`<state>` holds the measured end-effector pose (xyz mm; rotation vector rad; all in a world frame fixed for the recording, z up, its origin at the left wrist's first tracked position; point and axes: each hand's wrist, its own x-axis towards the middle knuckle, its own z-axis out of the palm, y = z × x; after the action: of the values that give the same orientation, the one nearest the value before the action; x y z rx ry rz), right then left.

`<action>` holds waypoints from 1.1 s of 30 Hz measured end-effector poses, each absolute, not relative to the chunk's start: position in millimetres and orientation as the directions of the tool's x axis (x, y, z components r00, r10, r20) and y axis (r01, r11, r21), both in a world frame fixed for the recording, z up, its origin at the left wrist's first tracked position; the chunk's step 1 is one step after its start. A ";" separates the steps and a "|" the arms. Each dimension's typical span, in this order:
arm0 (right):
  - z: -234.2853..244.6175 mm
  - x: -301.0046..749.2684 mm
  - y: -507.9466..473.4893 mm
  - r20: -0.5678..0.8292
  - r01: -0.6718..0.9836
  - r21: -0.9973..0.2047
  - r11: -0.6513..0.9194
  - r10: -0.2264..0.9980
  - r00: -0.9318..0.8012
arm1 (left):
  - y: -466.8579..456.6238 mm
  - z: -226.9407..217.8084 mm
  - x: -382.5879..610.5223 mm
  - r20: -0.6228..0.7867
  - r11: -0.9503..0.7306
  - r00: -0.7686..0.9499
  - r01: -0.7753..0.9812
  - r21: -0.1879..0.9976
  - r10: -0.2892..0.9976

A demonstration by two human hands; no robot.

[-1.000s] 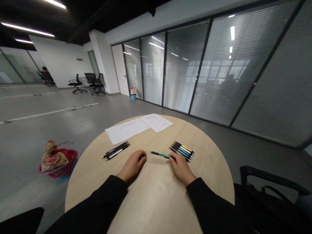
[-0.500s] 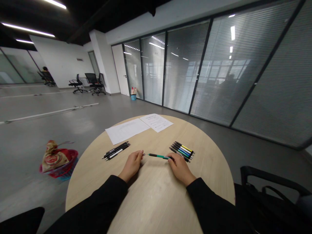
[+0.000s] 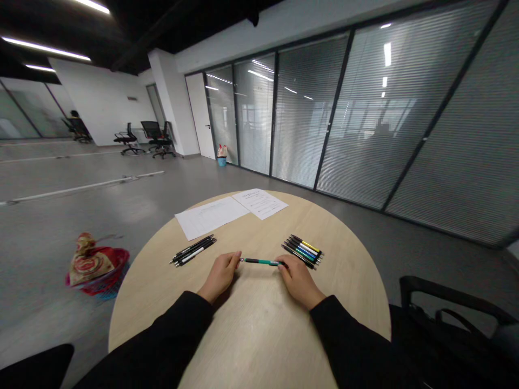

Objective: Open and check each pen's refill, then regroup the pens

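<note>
A green pen (image 3: 265,262) with a black grip lies crosswise between my hands, over the near middle of the table. My right hand (image 3: 298,278) pinches its right end. My left hand (image 3: 221,275) is closed at the other end, its fingertips on a small silvery tip piece (image 3: 242,260) that meets the black grip; whether the two are joined I cannot tell. Right beside my right hand lies a row of several pens (image 3: 304,252) with yellow, white, blue, green and black barrels. To the left of my left hand is a group of black and white pens (image 3: 193,250).
Two printed sheets (image 3: 213,216) lie at the far side of the round wooden table (image 3: 259,335). On the floor at left stands a basket (image 3: 121,265) with a paper bag (image 3: 87,265) in it. A black chair (image 3: 446,294) is close at right.
The gap between the silvery tip piece and the green pen has closed. The pen has moved slightly left, toward my left hand. The pens on the table have stayed put.
</note>
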<state>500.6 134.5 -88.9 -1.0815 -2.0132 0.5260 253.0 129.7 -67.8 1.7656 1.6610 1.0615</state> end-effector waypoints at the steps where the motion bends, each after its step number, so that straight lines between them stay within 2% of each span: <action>1: -89.2 500.4 134.4 0.441 0.512 -0.654 0.556 0.831 -0.339 | 129.4 -67.3 253.6 0.200 -0.139 -0.037 0.598 0.789 0.979; 15: -90.8 499.8 134.5 0.447 0.495 -0.651 0.575 0.818 -0.362 | 129.8 -68.7 252.0 0.124 -0.117 0.025 0.554 0.824 0.992; 20: -90.4 500.7 134.9 0.438 0.495 -0.654 0.573 0.819 -0.370 | 131.1 -70.2 251.0 0.158 -0.175 0.077 0.523 0.834 0.984; 33: -90.5 502.5 136.6 0.417 0.508 -0.670 0.541 0.841 -0.345 | 133.6 -80.4 247.7 0.213 -0.260 0.188 0.281 0.924 0.959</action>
<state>502.5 136.6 -90.5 -1.0883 -2.0169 0.5566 247.7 133.6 -80.4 1.6886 1.1847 1.1031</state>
